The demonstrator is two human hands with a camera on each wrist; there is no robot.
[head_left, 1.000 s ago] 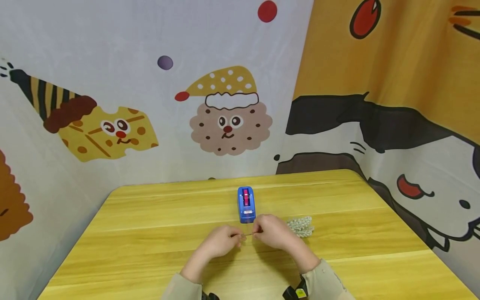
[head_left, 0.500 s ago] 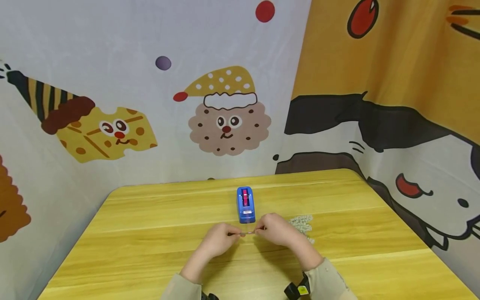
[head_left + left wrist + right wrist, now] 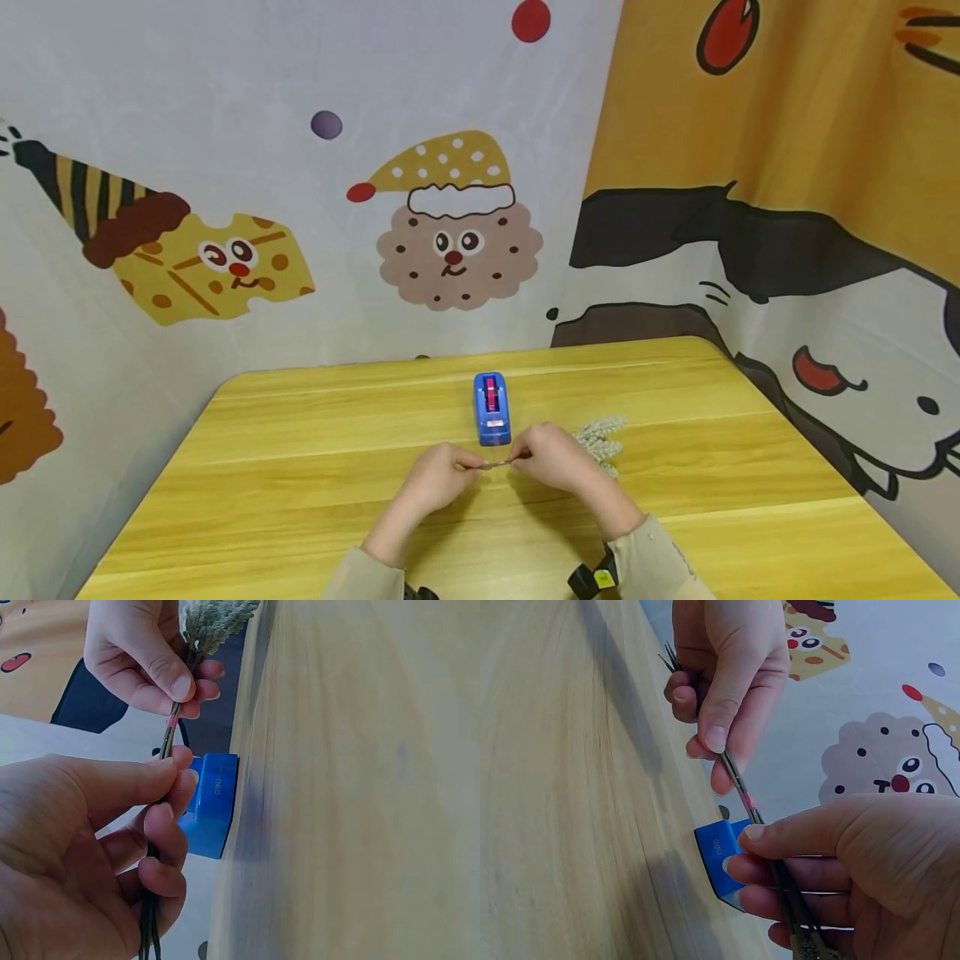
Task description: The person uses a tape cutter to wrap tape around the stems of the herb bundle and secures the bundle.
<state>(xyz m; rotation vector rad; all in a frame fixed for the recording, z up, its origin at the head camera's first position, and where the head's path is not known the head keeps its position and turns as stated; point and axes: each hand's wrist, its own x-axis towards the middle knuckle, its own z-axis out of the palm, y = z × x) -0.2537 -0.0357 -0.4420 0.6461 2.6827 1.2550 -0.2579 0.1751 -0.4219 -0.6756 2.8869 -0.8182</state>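
Observation:
Both hands hold a bunch of dried flowers [image 3: 602, 440] level above the table. Its pale grey-green heads [image 3: 217, 622] stick out past the right hand, and thin dark stems run leftward. My left hand [image 3: 437, 479] pinches the stems between thumb and fingers, with the lower ends trailing through its palm in the left wrist view. Nearer the heads, my right hand [image 3: 553, 458] grips the same stems. A narrow pink band [image 3: 748, 801] circles the stems in the short gap between the hands. Just beyond the hands stands a blue tape dispenser [image 3: 492, 427] with a pink-red core.
The yellow wood-grain table [image 3: 300, 450] spreads out on both sides of the hands. Behind it hangs a cloth backdrop [image 3: 300, 67] printed with cartoon figures, close along the far edge.
The flower heads have turned and spread differently beside the right hand, as the bunch rolls slightly. Both hands stay almost in place, the right one a touch higher. The dispenser has not moved.

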